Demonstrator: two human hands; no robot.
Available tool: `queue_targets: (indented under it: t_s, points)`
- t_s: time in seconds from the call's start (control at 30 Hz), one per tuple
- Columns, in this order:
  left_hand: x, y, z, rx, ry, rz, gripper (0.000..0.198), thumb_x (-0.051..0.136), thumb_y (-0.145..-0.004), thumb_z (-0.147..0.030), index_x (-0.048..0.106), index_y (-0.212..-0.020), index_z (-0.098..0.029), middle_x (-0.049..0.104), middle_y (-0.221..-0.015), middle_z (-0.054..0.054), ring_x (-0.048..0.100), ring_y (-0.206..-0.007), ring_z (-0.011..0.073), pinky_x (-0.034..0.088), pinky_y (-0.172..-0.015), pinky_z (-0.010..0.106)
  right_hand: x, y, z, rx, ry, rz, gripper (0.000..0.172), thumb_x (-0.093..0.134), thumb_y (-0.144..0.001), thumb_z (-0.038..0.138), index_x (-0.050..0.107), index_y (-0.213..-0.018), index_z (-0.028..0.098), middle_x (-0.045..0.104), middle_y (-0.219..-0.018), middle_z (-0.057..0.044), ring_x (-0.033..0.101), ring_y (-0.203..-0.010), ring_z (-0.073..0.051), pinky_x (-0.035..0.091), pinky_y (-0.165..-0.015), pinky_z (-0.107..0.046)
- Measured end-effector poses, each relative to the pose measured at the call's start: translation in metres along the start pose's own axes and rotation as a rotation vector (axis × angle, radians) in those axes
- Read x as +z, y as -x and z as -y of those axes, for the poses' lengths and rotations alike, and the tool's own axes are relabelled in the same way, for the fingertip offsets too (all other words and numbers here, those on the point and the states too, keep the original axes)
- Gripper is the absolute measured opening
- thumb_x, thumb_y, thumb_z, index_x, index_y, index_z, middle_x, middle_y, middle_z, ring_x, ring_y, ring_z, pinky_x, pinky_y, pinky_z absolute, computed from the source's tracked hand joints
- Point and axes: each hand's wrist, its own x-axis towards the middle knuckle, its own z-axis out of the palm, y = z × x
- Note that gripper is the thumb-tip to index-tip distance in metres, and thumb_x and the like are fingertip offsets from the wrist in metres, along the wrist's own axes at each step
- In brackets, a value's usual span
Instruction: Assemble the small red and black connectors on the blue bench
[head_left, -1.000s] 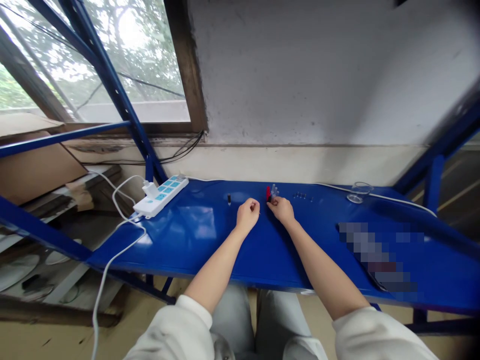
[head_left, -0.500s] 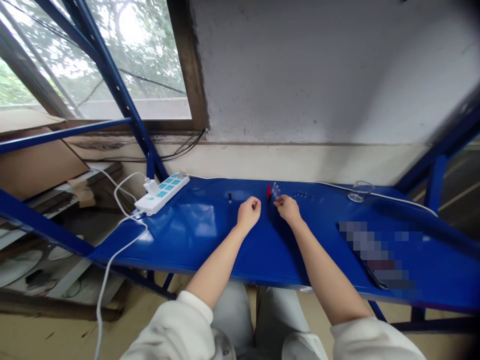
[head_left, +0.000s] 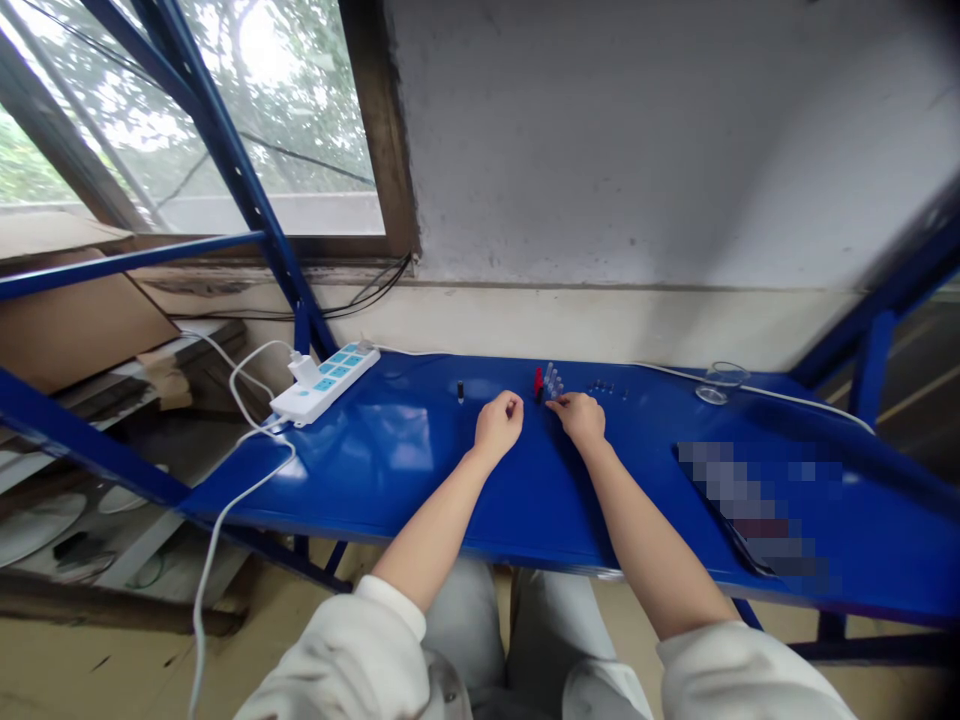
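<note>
My left hand [head_left: 499, 421] is loosely curled over the blue table, thumb and fingers together; whatever they hold, if anything, is hidden. My right hand [head_left: 582, 416] has its fingers pinched just in front of a small cluster of clear tubes [head_left: 551, 375], and I cannot make out anything between them. Beside those tubes stand a red piece [head_left: 538, 378] and a short black piece [head_left: 539, 396]. To the left of my left hand, a small black-topped vial [head_left: 460, 390] stands upright by itself. Several tiny clear pieces [head_left: 600, 387] lie right of the tubes.
A white power strip [head_left: 324, 384] with a plug and cable sits at the table's left end. Toward the right back is a clear cup-like container [head_left: 721, 384]. A blurred-out flat item [head_left: 757, 520] lies at right. Blue frame posts [head_left: 281, 250] flank the blue table [head_left: 390, 490].
My right hand has shifted slightly right, a little away from the clear tubes, so more of them and the black piece shows. The left hand stays almost where it was.
</note>
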Motion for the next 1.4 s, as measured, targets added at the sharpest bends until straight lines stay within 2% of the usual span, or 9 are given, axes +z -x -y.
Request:
queue_targets:
  t_s: [0.17,0.37,0.5,0.67,0.8,0.97,1.1,1.27,1.4]
  points:
    - [-0.010,0.000,-0.010,-0.012,0.088,-0.310,0.033,0.046,-0.079,-0.018,0.043,-0.112,-0.019,0.053,-0.103,0.007,0.052,-0.061,0.0071,0.044,-0.069,0.024,-0.008,0.003,0.003,0.037,0.012,0.055,0.028,0.052,-0.076,0.042,0.066,-0.089,0.021,0.067,-0.083,-0.008,0.061,-0.083,-0.020,0.041,-0.067,-0.028]
    - [-0.018,-0.010,0.000,-0.350,0.399,-0.538,0.072,0.049,-0.075,-0.012,0.008,-0.134,-0.024,0.036,-0.130,0.015,0.055,-0.059,0.0048,0.045,-0.067,0.022,-0.023,0.016,0.012,0.044,0.074,0.111,0.030,0.050,-0.078,0.038,0.062,-0.089,0.013,0.064,-0.086,-0.016,0.061,-0.084,-0.027,0.043,-0.067,-0.034]
    - [-0.018,-0.017,0.011,-0.556,0.562,-0.502,0.076,0.050,-0.073,-0.013,0.007,-0.133,-0.028,0.015,-0.142,0.017,0.058,-0.057,0.0053,0.040,-0.044,0.018,-0.023,0.022,0.017,-0.025,0.066,0.147,0.032,0.046,-0.080,0.039,0.063,-0.083,0.012,0.063,-0.082,-0.018,0.062,-0.081,-0.028,0.043,-0.063,-0.034]
    - [-0.021,-0.020,0.014,-0.604,0.676,-0.484,0.075,0.051,-0.072,-0.012,0.008,-0.132,-0.028,0.005,-0.144,0.018,0.062,-0.063,0.0083,0.034,-0.034,0.015,-0.022,0.025,0.021,-0.055,0.074,0.167,0.034,0.044,-0.080,0.040,0.064,-0.080,0.013,0.063,-0.078,-0.017,0.061,-0.078,-0.026,0.043,-0.062,-0.032]
    - [-0.021,-0.023,0.021,-0.612,0.731,-0.500,0.068,0.052,-0.072,-0.009,0.016,-0.128,-0.025,0.022,-0.139,0.017,0.062,-0.075,0.0111,0.043,-0.040,0.014,-0.023,0.028,0.024,-0.108,0.075,0.136,0.034,0.043,-0.081,0.039,0.064,-0.070,0.015,0.063,-0.074,-0.015,0.061,-0.074,-0.024,0.041,-0.059,-0.030]
    - [-0.021,-0.025,0.027,-0.641,0.806,-0.509,0.043,0.058,-0.071,-0.008,0.038,-0.108,-0.016,0.058,-0.100,0.011,0.061,-0.085,0.0136,0.052,-0.057,0.020,-0.020,0.031,0.028,-0.261,0.014,0.101,0.041,0.040,-0.082,0.040,0.057,-0.052,0.017,0.060,-0.058,-0.009,0.059,-0.060,-0.019,0.034,-0.051,-0.026]
    - [-0.023,-0.023,0.019,-0.571,0.915,-0.454,0.024,0.061,-0.073,-0.019,0.044,-0.088,-0.014,0.061,-0.086,0.008,0.063,-0.080,0.0150,0.051,-0.059,0.022,-0.016,0.037,0.036,-0.388,-0.125,0.053,0.043,0.036,-0.085,0.043,0.054,-0.055,0.018,0.058,-0.055,-0.005,0.056,-0.054,-0.015,0.030,-0.050,-0.023]
    - [-0.023,-0.019,0.008,-0.514,1.005,-0.229,0.029,0.066,-0.069,-0.033,0.048,-0.082,-0.014,0.062,-0.083,0.005,0.062,-0.060,0.0096,0.041,-0.046,0.016,-0.010,0.043,0.044,-0.398,-0.335,0.009,0.036,0.028,-0.088,0.044,0.054,-0.079,0.020,0.064,-0.071,-0.003,0.059,-0.065,-0.014,0.034,-0.055,-0.020]
    - [-0.021,-0.017,0.003,-0.464,1.040,-0.104,0.035,0.070,-0.062,-0.036,0.056,-0.085,-0.013,0.049,-0.057,-0.006,0.036,-0.033,-0.0010,0.023,-0.033,0.014,-0.005,0.042,0.044,-0.356,-0.411,0.063,0.038,0.025,-0.089,0.045,0.052,-0.080,0.021,0.064,-0.075,-0.003,0.060,-0.069,-0.014,0.036,-0.059,-0.020]
